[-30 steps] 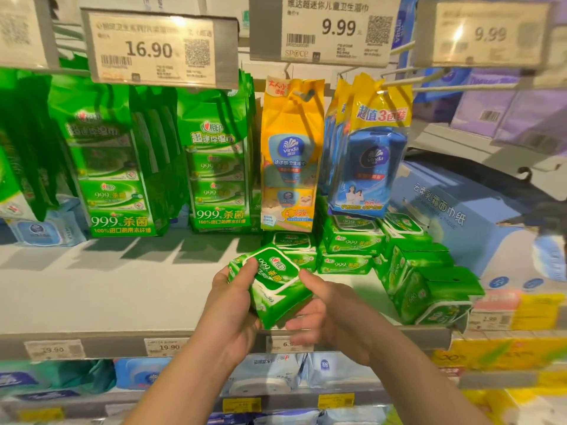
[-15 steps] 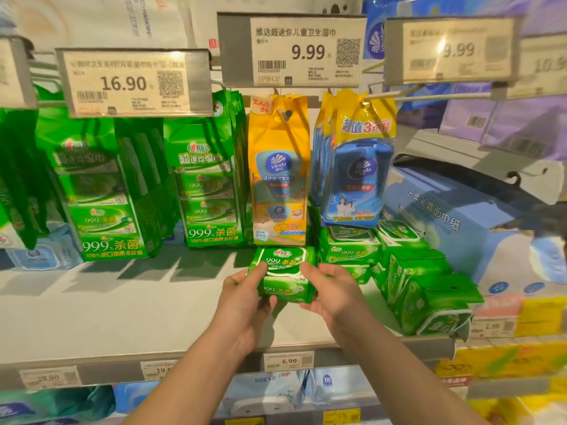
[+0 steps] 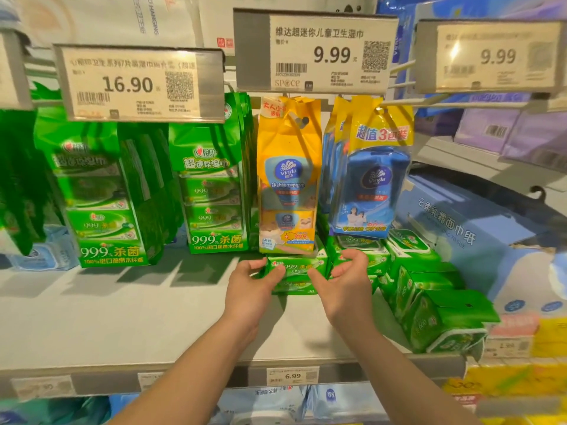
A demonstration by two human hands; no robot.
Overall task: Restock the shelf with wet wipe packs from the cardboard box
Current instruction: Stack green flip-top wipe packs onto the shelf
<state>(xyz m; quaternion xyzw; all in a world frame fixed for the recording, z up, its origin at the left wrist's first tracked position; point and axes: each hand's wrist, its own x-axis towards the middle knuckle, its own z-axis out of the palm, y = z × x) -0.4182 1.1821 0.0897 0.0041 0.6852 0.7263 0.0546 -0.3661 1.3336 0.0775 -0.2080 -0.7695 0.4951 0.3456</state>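
Observation:
A green wet wipe pack (image 3: pixel 299 267) lies flat on top of another green pack at the back of the grey shelf (image 3: pixel 129 320), under the hanging yellow Vinda bag (image 3: pixel 288 179). My left hand (image 3: pixel 253 283) pinches the pack's left end, thumb on its front. My right hand (image 3: pixel 345 279) is at the pack's right end: the thumb touches the front edge and the fingers are loosely curled just beside it. More green packs (image 3: pixel 435 308) are stacked to the right. The cardboard box is out of view.
Green multipacks (image 3: pixel 101 197) and a blue Vinda pack (image 3: pixel 369 185) hang from pegs under price tags (image 3: pixel 316 50). A large blue tissue box (image 3: pixel 478 240) stands at the right. The shelf's front edge carries a 6.99 label (image 3: pixel 293 375). Lower shelves hold blue packs.
Both hands carried the green pack forward and set it flat on the stack under the yellow bag. My right hand's fingers have loosened from its end.

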